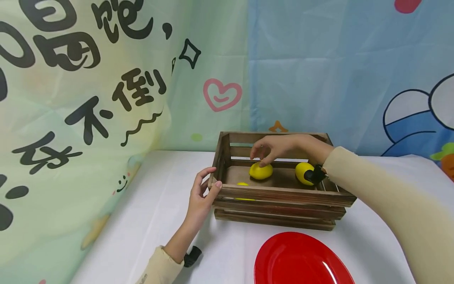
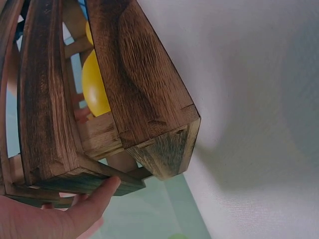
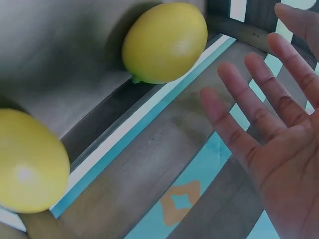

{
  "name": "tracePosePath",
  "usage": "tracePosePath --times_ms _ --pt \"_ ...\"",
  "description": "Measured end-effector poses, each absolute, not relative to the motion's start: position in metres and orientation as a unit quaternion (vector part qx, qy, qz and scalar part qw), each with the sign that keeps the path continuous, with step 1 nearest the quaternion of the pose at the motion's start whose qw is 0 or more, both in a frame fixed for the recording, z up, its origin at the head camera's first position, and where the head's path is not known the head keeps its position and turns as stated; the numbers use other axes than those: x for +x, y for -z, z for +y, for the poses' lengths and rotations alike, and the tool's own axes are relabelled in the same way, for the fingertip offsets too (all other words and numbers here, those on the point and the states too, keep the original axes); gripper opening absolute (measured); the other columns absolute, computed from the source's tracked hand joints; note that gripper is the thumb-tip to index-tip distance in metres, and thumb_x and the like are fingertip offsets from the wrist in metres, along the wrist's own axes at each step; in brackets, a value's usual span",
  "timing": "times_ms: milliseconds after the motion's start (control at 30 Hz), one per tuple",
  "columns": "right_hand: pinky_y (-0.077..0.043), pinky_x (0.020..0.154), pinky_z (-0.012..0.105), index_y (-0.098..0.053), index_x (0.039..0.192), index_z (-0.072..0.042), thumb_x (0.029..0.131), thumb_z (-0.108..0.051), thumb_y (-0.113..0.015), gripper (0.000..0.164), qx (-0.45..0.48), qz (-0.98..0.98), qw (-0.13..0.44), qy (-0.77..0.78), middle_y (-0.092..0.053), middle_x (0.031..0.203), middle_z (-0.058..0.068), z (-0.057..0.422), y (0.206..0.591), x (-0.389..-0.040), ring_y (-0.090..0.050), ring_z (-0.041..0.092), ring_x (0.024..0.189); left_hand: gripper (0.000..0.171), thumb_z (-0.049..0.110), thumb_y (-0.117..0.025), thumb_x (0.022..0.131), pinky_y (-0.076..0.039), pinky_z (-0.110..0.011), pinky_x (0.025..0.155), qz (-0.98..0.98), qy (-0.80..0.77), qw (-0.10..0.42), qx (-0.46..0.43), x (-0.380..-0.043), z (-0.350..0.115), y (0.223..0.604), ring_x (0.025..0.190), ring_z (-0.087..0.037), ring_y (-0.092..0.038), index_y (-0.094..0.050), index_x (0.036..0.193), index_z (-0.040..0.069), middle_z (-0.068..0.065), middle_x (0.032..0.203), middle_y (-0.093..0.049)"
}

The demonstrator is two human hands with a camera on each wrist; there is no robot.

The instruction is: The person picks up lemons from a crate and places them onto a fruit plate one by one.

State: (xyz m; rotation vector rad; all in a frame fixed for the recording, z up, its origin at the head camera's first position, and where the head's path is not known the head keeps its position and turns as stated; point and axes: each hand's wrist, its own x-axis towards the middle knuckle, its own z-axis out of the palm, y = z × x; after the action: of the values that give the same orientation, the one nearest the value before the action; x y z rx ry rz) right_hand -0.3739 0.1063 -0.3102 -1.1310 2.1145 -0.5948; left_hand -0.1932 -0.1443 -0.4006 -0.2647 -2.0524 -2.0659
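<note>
A brown slatted wooden crate (image 1: 280,194) stands on the table with yellow lemons inside. My left hand (image 1: 202,195) grips the crate's left end, its thumb on the front corner and its fingers at the side; the left wrist view also shows the thumb (image 2: 107,191) against a slat. Over the crate hangs my right hand (image 1: 280,146), just above one lemon (image 1: 260,171). In the right wrist view its fingers (image 3: 249,99) are spread and hold nothing. Another lemon (image 1: 302,172) lies to the right, partly behind the wrist camera. The front slats mostly hide a third lemon (image 1: 242,184).
A red plate (image 1: 298,260) lies on the white tablecloth (image 1: 159,213) in front of the crate, cut off by the bottom of the head view. Behind the crate hangs a printed cloth backdrop (image 1: 301,79), close to its rear side.
</note>
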Motion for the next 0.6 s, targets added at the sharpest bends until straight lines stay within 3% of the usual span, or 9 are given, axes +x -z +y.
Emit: tracePosePath --times_ms 133,433,600 --pt "-0.047 0.095 0.042 -0.055 0.127 -0.001 0.094 -0.014 -0.065 0.037 -0.417 0.813 0.327 0.242 -0.053 0.133 0.017 0.103 0.314 -0.376 -0.057 0.028 0.115 0.043 0.016 -0.062 0.094 -0.045 -0.035 0.089 -0.696 0.704 0.11 -0.09 -0.193 -0.142 0.402 0.129 -0.037 -0.047 -0.048 0.135 0.016 -0.005 0.149 -0.037" --pt "-0.046 0.097 0.043 -0.049 0.133 0.007 0.093 -0.006 -0.064 0.045 -0.439 0.792 0.336 0.259 -0.05 0.135 0.026 0.104 0.33 -0.382 -0.052 0.04 0.122 0.043 0.017 -0.061 0.095 -0.046 -0.037 0.089 -0.703 0.697 0.113 -0.09 -0.192 -0.142 0.403 0.129 -0.037 -0.047 -0.048 0.135 0.016 -0.004 0.149 -0.039" --pt "-0.04 0.104 0.049 -0.048 0.136 0.005 0.092 -0.007 -0.064 0.048 -0.449 0.792 0.336 0.239 -0.049 0.138 0.023 0.103 0.337 -0.384 -0.046 0.041 0.127 0.043 0.016 -0.061 0.095 -0.046 -0.037 0.089 -0.701 0.698 0.114 -0.093 -0.192 -0.144 0.401 0.129 -0.04 -0.045 -0.048 0.135 0.015 -0.005 0.149 -0.038"
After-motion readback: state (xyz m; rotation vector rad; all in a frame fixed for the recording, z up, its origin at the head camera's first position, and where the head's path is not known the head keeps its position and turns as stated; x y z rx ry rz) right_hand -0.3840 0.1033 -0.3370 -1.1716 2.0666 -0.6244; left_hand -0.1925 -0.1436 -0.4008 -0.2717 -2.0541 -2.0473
